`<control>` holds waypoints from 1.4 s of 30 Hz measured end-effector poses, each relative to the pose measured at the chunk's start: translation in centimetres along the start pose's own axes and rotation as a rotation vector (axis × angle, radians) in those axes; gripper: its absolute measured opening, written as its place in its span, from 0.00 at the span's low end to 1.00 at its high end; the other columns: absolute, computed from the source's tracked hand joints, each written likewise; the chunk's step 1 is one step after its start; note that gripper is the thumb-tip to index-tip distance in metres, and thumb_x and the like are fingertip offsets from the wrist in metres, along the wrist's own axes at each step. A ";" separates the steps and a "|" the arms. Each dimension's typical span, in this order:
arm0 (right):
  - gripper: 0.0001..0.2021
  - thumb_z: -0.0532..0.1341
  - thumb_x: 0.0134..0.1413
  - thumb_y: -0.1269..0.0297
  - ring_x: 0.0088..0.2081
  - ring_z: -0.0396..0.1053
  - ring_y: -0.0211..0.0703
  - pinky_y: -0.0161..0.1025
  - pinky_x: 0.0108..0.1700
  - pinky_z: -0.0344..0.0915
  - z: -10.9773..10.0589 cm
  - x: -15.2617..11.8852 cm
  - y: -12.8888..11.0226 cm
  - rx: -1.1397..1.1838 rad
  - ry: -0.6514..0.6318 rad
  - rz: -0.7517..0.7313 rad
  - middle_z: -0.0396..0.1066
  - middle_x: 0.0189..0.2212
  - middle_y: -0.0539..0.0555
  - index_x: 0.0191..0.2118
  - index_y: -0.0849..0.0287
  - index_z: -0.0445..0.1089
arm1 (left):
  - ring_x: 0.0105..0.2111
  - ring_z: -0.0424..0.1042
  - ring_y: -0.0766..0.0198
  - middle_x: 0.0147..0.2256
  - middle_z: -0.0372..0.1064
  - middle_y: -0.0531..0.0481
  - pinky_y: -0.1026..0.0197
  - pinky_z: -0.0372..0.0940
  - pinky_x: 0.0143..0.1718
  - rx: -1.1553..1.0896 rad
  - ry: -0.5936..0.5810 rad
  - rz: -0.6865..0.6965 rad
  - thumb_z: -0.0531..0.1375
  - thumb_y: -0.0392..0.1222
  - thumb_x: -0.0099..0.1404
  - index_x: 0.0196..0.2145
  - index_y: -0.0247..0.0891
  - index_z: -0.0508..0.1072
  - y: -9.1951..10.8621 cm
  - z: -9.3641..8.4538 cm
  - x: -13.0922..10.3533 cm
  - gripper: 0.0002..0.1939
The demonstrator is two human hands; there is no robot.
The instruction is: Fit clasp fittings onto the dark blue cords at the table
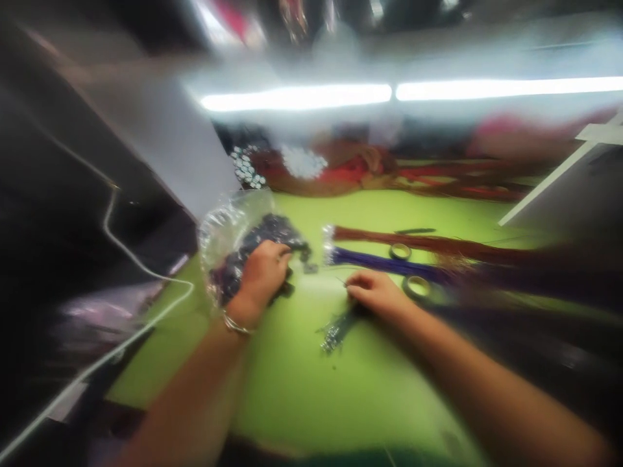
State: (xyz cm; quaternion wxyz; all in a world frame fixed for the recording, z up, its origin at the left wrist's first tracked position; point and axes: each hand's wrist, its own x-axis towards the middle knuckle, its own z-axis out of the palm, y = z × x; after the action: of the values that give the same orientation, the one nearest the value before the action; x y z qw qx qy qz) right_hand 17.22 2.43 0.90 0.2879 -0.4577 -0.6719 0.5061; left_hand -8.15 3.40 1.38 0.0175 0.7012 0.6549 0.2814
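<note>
**Left hand [265, 269] at the heap, right hand [372, 288] in a fine pinch**

The largest thing here is the smooth yellow-green tabletop [316, 402]. At its far left lies a crinkled, clear plastic bag [221, 224]. On the right, 2 long bundles run side by side: a reddish-brown bundle of thin strands [370, 237] on the far side and a deep-blue bundle of thin strands [374, 261] on the near side, both with whitish left ends.

A loose heap of small dark pieces [272, 227] spreads in and beside the bag. The left hand is over it, fingers curled; whether they grip a piece, I cannot tell. A short dark bundle with silvery tips [332, 339] lies just near of the right hand, and 2 dark tape rolls with pale yellow cores [411, 293] sit farther right.

Smallest is a thin dark strand [341, 281], clamped between the right thumb and forefinger, mid-table between heap and rolls. A light pinch close to its end should keep the tip steady; the left fingers would do best to separate 1 piece cleanly.

The strand's free tip points left and slightly far, toward the heap; its visible long axis runs roughly left to right.
</note>
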 end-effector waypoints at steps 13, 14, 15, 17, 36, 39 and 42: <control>0.07 0.59 0.42 0.66 0.20 0.56 0.31 0.30 0.24 0.54 0.1 0.1 -0.9 0.067 0.077 0.078 0.61 0.15 0.46 0.19 0.62 0.67 | 0.38 0.65 0.52 0.33 0.69 0.40 0.54 0.60 0.40 0.231 -0.218 0.247 0.50 0.35 0.64 0.34 0.36 0.73 3.7 3.6 -1.7 0.12; 0.07 0.59 0.42 0.67 0.21 0.56 0.31 0.30 0.25 0.54 0.1 0.1 -1.0 0.068 0.088 0.083 0.61 0.15 0.46 0.18 0.62 0.67 | 0.38 0.65 0.52 0.33 0.69 0.40 0.54 0.60 0.40 0.232 -0.218 0.236 0.50 0.37 0.64 0.36 0.36 0.73 3.7 3.5 -1.9 0.12; 0.07 0.59 0.41 0.68 0.22 0.56 0.31 0.30 0.25 0.54 0.1 0.1 -1.1 0.068 0.098 0.087 0.61 0.15 0.45 0.18 0.62 0.67 | 0.38 0.65 0.51 0.33 0.69 0.40 0.54 0.60 0.39 0.228 -0.216 0.220 0.51 0.38 0.64 0.37 0.36 0.73 3.9 3.4 -2.1 0.12; 0.06 0.59 0.40 0.69 0.23 0.56 0.32 0.31 0.26 0.54 0.0 0.1 -1.3 0.064 0.114 0.082 0.60 0.16 0.45 0.17 0.62 0.66 | 0.38 0.66 0.52 0.35 0.69 0.40 0.55 0.60 0.39 0.192 -0.221 0.185 0.51 0.40 0.64 0.42 0.36 0.72 4.2 3.3 -2.4 0.13; 0.08 0.56 0.47 0.70 0.22 0.56 0.33 0.31 0.27 0.50 1.0 -1.0 0.2 -0.416 0.266 -0.307 0.64 0.18 0.47 0.20 0.59 0.65 | 0.23 0.69 0.69 0.28 0.70 0.48 0.69 0.60 0.21 -1.294 -0.553 -0.618 0.66 0.43 0.52 0.43 0.35 0.73 6.0 2.7 -2.8 0.20; 0.08 0.56 0.47 0.69 0.22 0.56 0.33 0.31 0.26 0.50 1.0 -0.9 0.2 -0.439 0.275 -0.308 0.64 0.18 0.47 0.20 0.59 0.64 | 0.24 0.69 0.70 0.28 0.71 0.48 0.69 0.61 0.22 -1.339 -0.551 -0.627 0.66 0.41 0.52 0.42 0.35 0.74 6.0 2.9 -2.9 0.18; 0.08 0.55 0.47 0.69 0.22 0.56 0.33 0.31 0.26 0.50 1.0 -0.9 0.2 -0.450 0.263 -0.308 0.64 0.18 0.47 0.20 0.59 0.64 | 0.24 0.70 0.69 0.28 0.71 0.48 0.69 0.61 0.23 -1.344 -0.577 -0.619 0.66 0.41 0.53 0.42 0.36 0.74 5.8 3.0 -2.9 0.18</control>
State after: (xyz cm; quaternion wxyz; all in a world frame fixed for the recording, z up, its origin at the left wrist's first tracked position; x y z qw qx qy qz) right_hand 16.78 1.24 0.49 0.3373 -0.4642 -0.7856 0.2314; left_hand -1.59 0.89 0.09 0.6835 0.3718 0.4793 0.4060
